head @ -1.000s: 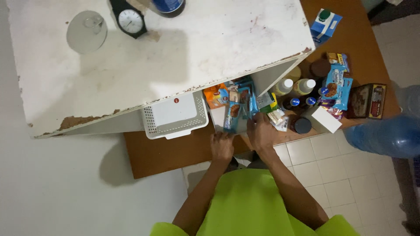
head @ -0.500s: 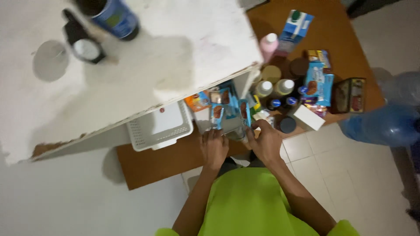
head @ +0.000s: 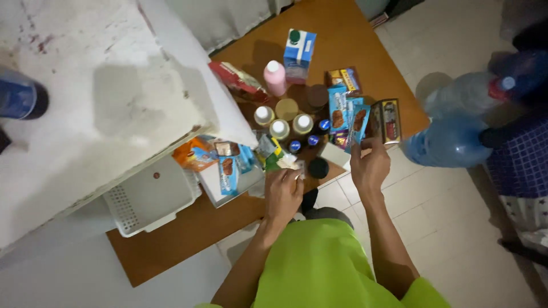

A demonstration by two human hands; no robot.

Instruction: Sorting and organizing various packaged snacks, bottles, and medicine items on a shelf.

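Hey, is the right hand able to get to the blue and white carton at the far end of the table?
Probably yes, by stretching. The right hand is at the near edge by blue snack packets; the blue and white carton stands behind them. Reaching over looks open, though brushing packets is possible.

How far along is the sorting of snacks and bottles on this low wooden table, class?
Done: small capped bottles stand grouped mid-table, and a white basket sits empty at the edge. In hand: the right hand grips a blue biscuit packet; the left hand holds a small pale item, too small to identify. Left: loose packets and a blue carton lie scattered.
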